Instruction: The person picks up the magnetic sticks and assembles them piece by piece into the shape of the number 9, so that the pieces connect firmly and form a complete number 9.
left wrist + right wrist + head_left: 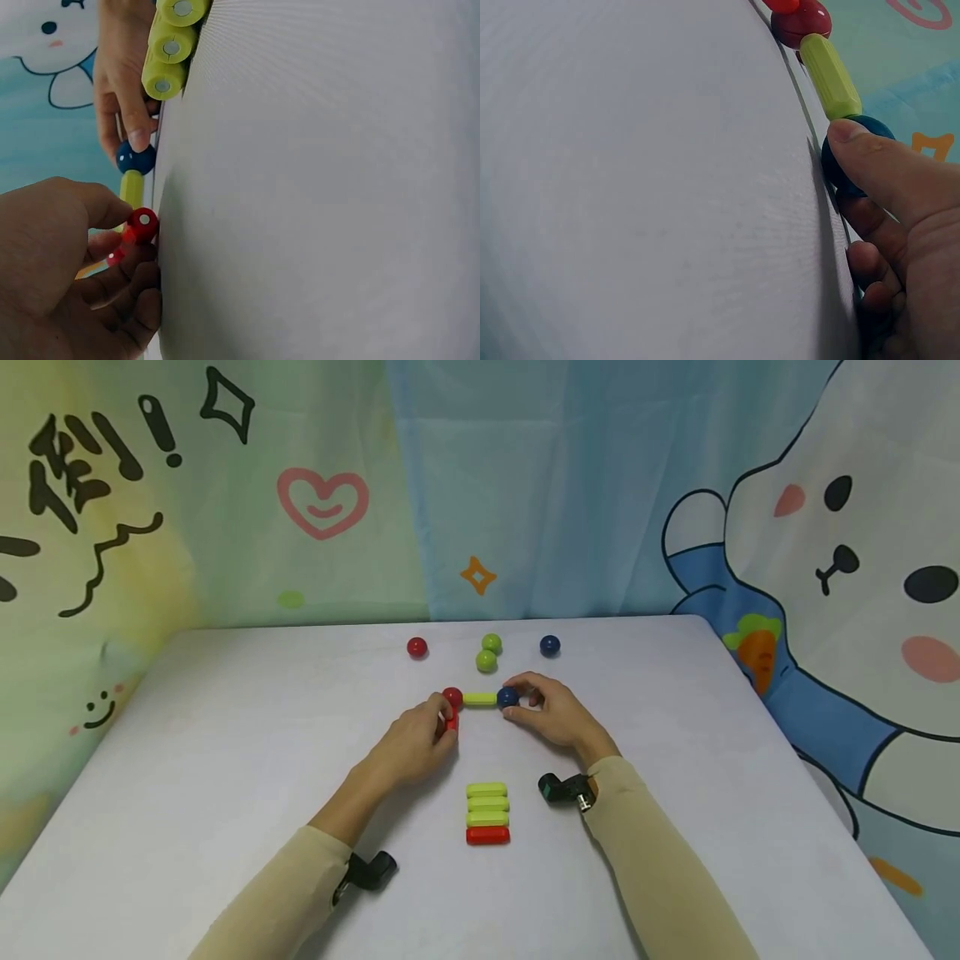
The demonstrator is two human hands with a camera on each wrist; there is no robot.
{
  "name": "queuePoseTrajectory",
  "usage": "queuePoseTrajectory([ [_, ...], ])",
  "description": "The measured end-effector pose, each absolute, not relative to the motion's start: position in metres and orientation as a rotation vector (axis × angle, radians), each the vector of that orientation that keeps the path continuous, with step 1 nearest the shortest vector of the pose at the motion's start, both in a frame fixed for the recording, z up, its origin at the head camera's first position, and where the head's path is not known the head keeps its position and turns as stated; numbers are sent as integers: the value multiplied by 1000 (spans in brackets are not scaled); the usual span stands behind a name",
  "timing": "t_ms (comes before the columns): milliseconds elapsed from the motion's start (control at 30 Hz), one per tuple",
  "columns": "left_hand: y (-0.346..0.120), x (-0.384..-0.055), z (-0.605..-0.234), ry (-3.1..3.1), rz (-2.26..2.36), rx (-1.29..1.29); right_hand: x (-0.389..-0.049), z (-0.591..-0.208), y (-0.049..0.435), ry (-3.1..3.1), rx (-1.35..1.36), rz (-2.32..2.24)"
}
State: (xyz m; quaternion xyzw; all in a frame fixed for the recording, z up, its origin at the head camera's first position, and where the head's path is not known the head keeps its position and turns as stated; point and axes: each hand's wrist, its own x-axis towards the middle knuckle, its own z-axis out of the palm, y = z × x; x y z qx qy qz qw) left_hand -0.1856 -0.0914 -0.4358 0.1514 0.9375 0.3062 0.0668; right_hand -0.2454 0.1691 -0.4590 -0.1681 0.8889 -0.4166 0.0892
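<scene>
My left hand (416,739) pinches a red rod (452,720) between thumb and fingers; its round end with a metal dot faces the left wrist camera. The rod's far end meets a red ball (452,696). From that ball a yellow-green rod (480,699) runs right to a dark blue ball (507,697). My right hand (555,710) grips the blue ball between thumb and fingers, with the thumb (862,142) lying over it in the right wrist view. The joined pieces lie low over the white table (637,860).
Nearer me, several yellow-green rods (487,804) lie stacked in a row with a red rod (487,836). Toward the back edge sit a loose red ball (417,647), two green balls (486,660) and a blue ball (550,646). A printed curtain (525,485) hangs behind.
</scene>
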Motion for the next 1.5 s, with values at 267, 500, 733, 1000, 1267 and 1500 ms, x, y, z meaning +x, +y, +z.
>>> queuePoseTrajectory([
  [267, -96, -187, -435, 2817, 961, 448, -246, -458, 169, 2643, -501, -1236],
  [500, -107, -192, -432, 2814, 1029, 441, -246, -458, 169, 2643, -522, -1226],
  [733, -110, -199, -430, 2760, 1124, 460, -247, -459, 173, 2645, -491, -1213],
  [1000, -123, -208, -426, 2734, 1148, 496, -245, -458, 170, 2643, -490, -1232],
  [1267, -136, -220, -431, 2720, 1209, 527, -244, -460, 169, 2645, -445, -1216],
  [1500, -139, -232, -434, 2795, 1263, 407, -246, -459, 170, 2641, -510, -1220],
])
